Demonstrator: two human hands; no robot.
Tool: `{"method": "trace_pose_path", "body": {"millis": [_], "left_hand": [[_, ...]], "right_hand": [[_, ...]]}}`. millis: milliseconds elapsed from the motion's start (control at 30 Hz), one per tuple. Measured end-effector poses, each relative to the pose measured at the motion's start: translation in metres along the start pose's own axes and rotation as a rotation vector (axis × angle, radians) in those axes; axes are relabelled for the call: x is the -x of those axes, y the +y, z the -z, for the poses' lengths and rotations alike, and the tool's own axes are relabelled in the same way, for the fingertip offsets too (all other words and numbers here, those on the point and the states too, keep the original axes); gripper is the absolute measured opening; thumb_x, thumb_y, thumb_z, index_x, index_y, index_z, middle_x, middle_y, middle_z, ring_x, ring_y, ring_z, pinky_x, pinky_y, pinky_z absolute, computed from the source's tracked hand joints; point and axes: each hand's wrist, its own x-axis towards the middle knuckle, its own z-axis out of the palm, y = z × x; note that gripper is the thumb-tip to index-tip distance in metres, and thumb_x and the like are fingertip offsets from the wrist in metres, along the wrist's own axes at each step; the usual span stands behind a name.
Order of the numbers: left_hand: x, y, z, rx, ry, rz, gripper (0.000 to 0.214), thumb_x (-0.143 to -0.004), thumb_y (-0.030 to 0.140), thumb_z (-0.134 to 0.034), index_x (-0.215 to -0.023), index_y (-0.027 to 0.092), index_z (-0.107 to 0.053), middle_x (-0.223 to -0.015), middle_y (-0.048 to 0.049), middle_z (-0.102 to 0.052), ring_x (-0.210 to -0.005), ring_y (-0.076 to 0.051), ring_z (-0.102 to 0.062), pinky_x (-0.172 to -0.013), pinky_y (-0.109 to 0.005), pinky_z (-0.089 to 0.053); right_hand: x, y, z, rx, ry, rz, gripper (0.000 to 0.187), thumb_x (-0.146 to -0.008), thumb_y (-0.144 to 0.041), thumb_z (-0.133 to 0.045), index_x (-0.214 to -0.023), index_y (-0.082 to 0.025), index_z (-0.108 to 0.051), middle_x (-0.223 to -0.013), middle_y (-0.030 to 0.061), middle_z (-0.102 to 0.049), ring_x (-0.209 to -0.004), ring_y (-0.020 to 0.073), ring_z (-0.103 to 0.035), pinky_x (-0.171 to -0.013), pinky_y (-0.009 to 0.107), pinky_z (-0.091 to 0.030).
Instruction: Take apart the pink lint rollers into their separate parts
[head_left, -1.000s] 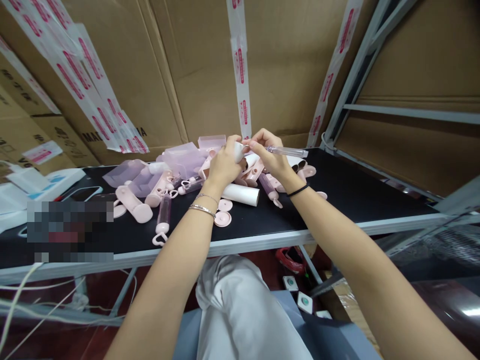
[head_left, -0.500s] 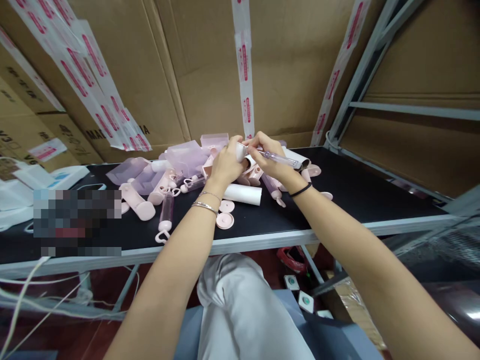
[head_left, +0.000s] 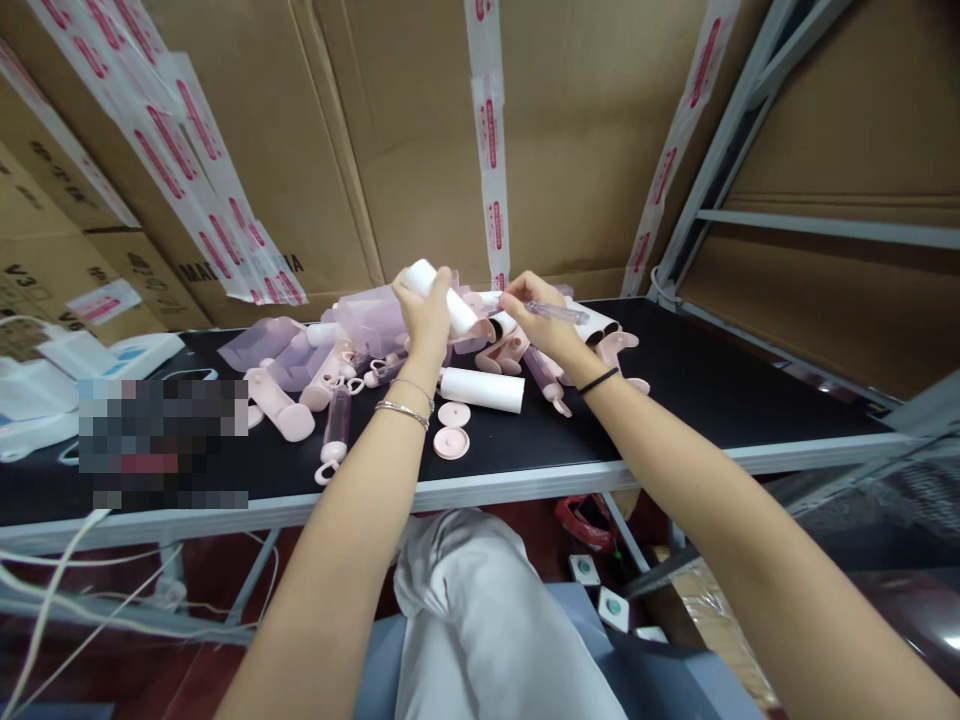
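Observation:
My left hand (head_left: 426,318) is closed around a white paper roll (head_left: 459,314), its thumb over the top, the roll tilted down to the right. Between the thumb and fingers of my right hand (head_left: 541,312) is a slim clear plastic stick (head_left: 559,313); its kind cannot be made out. The stick's left end, partly hidden by the fingers, points toward the roll. Under and around both hands lie pink curved plastic pieces (head_left: 504,352) and another white roll (head_left: 481,390). Two pink discs (head_left: 451,443) rest nearer the table's front edge.
Lilac translucent plastic cases (head_left: 367,315) are heaped at the back. A clear-bodied handle with a pink loop (head_left: 337,425) lies left of my forearm. White chargers (head_left: 82,360) and cables stand far left. Cardboard boxes (head_left: 405,140) wall the back; a metal frame (head_left: 694,240) rises at right.
My left hand has moved left and turned, bringing the white roll's length into view. My right hand keeps its hold on the clear stick, almost in the same place.

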Motion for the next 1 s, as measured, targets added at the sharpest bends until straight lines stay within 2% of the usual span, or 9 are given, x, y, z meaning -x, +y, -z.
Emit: {"method": "trace_pose_path", "body": {"millis": [133, 267, 400, 600, 767, 867, 933, 1000], "left_hand": [[-0.002, 0.006, -0.003, 0.265, 0.105, 0.218, 0.046, -0.083, 0.037, -0.066, -0.118, 0.025, -0.039, -0.086, 0.0015, -0.06, -0.067, -0.013, -0.065, -0.065, -0.026, -0.056], [0.001, 0.011, -0.005, 0.33, 0.137, 0.376, 0.044, -0.085, 0.042, -0.063, -0.118, 0.025, -0.039, -0.078, 0.0031, -0.057, -0.063, -0.013, -0.064, -0.059, -0.024, -0.054], [0.002, 0.01, -0.005, 0.328, 0.126, 0.376, 0.046, -0.083, 0.04, -0.066, -0.119, 0.025, -0.04, -0.08, 0.0023, -0.057, -0.066, -0.014, -0.065, -0.059, -0.024, -0.054], [0.006, 0.013, -0.006, 0.325, 0.118, 0.366, 0.045, -0.085, 0.036, -0.064, -0.12, 0.024, -0.039, -0.08, 0.0027, -0.056, -0.059, -0.012, -0.063, -0.057, -0.025, -0.054], [0.004, 0.015, -0.005, 0.314, 0.143, 0.346, 0.045, -0.085, 0.037, -0.063, -0.121, 0.025, -0.038, -0.079, 0.0037, -0.056, -0.059, -0.011, -0.061, -0.056, -0.024, -0.052], [-0.001, 0.016, -0.002, 0.305, 0.199, 0.344, 0.046, -0.085, 0.043, -0.062, -0.121, 0.026, -0.038, -0.079, 0.0036, -0.056, -0.062, -0.011, -0.062, -0.056, -0.022, -0.052], [-0.004, 0.015, 0.0, 0.296, 0.223, 0.327, 0.048, -0.084, 0.044, -0.063, -0.121, 0.026, -0.038, -0.08, 0.0034, -0.056, -0.064, -0.012, -0.062, -0.056, -0.022, -0.052], [-0.004, 0.015, 0.0, 0.291, 0.211, 0.328, 0.047, -0.084, 0.043, -0.064, -0.121, 0.026, -0.039, -0.081, 0.003, -0.056, -0.065, -0.012, -0.063, -0.057, -0.023, -0.052]], "right_hand": [[0.007, -0.005, -0.006, -0.262, -0.187, 0.056, 0.025, -0.083, -0.044, -0.062, -0.08, -0.02, -0.053, -0.076, -0.0007, -0.061, -0.072, 0.0138, -0.059, -0.069, 0.03, -0.046], [0.009, -0.007, -0.01, -0.362, -0.205, 0.061, 0.03, -0.083, -0.049, -0.064, -0.084, -0.021, -0.055, -0.081, 0.0002, -0.062, -0.079, 0.0141, -0.062, -0.073, 0.029, -0.049], [0.009, -0.007, -0.011, -0.363, -0.183, 0.067, 0.028, -0.083, -0.048, -0.065, -0.086, -0.021, -0.056, -0.086, 0.0016, -0.064, -0.084, 0.0149, -0.063, -0.075, 0.03, -0.049], [0.009, -0.008, -0.008, -0.358, -0.219, 0.035, 0.022, -0.082, -0.04, -0.066, -0.081, -0.02, -0.057, -0.08, 0.0, -0.062, -0.078, 0.0144, -0.061, -0.071, 0.029, -0.048], [0.011, -0.017, -0.005, -0.432, -0.344, -0.043, 0.02, -0.079, -0.035, -0.067, -0.074, -0.019, -0.056, -0.079, 0.002, -0.064, -0.079, 0.0166, -0.063, -0.071, 0.031, -0.049], [0.013, -0.021, -0.006, -0.383, -0.442, -0.057, 0.021, -0.08, -0.034, -0.067, -0.072, -0.018, -0.056, -0.075, 0.0023, -0.063, -0.075, 0.0163, -0.062, -0.068, 0.031, -0.05], [0.013, -0.02, -0.006, -0.337, -0.394, -0.023, 0.022, -0.081, -0.037, -0.066, -0.075, -0.018, -0.056, -0.076, 0.0019, -0.062, -0.076, 0.0162, -0.062, -0.067, 0.03, -0.049], [0.012, -0.018, -0.007, -0.331, -0.286, 0.028, 0.024, -0.082, -0.041, -0.066, -0.08, -0.019, -0.057, -0.082, 0.0021, -0.063, -0.082, 0.0163, -0.062, -0.071, 0.031, -0.05]]}}
